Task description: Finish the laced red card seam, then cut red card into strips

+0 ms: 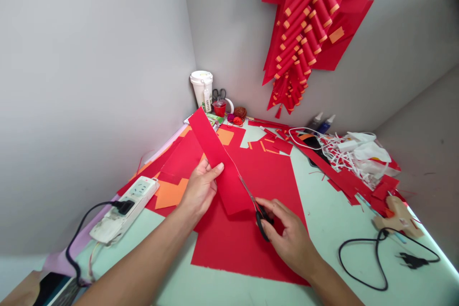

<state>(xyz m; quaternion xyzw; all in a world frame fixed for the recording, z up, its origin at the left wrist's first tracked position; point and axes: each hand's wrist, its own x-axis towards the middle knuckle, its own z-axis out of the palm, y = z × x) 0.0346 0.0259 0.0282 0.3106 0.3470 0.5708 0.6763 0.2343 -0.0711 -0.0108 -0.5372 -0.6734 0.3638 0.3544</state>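
My left hand (pixel 201 185) pinches a long strip of red paper (pixel 208 139) at its left edge, thumb on top, and holds it tilted above the table. In my right hand (pixel 289 232) is a pair of scissors (pixel 261 224) with black handles, fingers at the loops. The metal blades lie along the strip's right edge, pointing up and left; a thin line of paper edge runs on from their tips. Beneath both hands spreads a large red sheet (pixel 247 256). Orange paper pieces (pixel 171 193) lie left of my left hand.
On the left sits a white power strip (pixel 124 213) with a black plug. A white cup (pixel 201 87) stands in the back corner. At right are white paper shreds (pixel 342 153), a black cable (pixel 380 267) and a brown glue gun (pixel 399 217). Red paper firecrackers (pixel 304 33) hang on the wall.
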